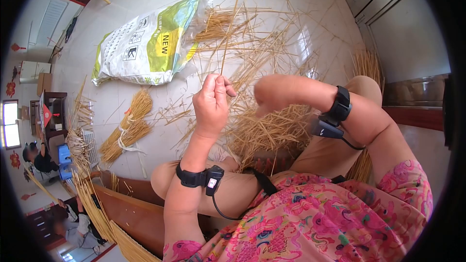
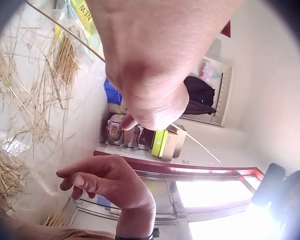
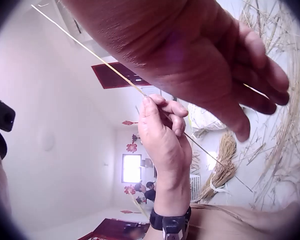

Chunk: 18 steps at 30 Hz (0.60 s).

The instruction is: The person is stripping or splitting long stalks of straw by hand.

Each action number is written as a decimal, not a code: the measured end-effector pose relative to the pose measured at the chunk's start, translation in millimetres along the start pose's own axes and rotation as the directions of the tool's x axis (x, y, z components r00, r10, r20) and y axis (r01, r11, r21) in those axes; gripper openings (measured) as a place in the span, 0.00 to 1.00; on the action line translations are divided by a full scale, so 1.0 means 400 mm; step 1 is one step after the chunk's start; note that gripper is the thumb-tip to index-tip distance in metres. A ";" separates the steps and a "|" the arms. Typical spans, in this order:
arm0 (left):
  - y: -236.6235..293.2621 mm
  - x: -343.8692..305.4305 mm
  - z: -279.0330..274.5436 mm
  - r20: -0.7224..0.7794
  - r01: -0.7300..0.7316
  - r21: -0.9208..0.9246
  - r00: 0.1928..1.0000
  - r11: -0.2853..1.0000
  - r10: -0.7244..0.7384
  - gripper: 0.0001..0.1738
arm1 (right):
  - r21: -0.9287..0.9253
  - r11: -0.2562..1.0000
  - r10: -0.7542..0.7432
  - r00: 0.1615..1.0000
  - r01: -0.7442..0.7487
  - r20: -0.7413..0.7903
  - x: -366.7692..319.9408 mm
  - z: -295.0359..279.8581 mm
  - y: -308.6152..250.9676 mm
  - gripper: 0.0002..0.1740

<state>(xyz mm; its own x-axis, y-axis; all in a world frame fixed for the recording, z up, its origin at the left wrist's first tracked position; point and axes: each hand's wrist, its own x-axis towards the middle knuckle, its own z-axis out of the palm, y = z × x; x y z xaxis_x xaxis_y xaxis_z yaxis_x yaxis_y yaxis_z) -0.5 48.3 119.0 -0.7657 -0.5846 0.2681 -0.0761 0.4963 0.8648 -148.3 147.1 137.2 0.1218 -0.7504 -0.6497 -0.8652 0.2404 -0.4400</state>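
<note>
My left hand pinches a single long straw stalk between thumb and fingers. In the right wrist view the stalk extends out both sides of that hand, one end high toward the upper left. My right hand is apart from it to the right, blurred in the head view. The left wrist view shows this right hand with loosely bent fingers and nothing in them. Below both hands a heap of cut straw lies near my legs.
A white and green printed bag lies on the floor, straw at its mouth. Loose stalks are scattered over the tiles. Left of me are a tied straw bundle and a wooden bench. Other people sit at the far left.
</note>
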 end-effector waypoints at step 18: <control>-0.019 0.004 0.009 -0.015 -0.052 0.086 0.998 0.995 0.054 0.04 | 0.700 0.293 0.150 0.692 0.651 -0.706 0.030 0.004 -0.002 0.09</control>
<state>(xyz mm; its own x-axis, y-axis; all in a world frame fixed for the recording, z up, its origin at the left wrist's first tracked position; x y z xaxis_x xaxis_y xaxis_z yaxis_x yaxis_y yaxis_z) -3.4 45.6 111.3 -0.7592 -0.5665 0.3203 -0.0909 0.5796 0.8098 -145.2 139.1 128.9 -0.3893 -0.9178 -0.0778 0.1663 0.0131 -0.9860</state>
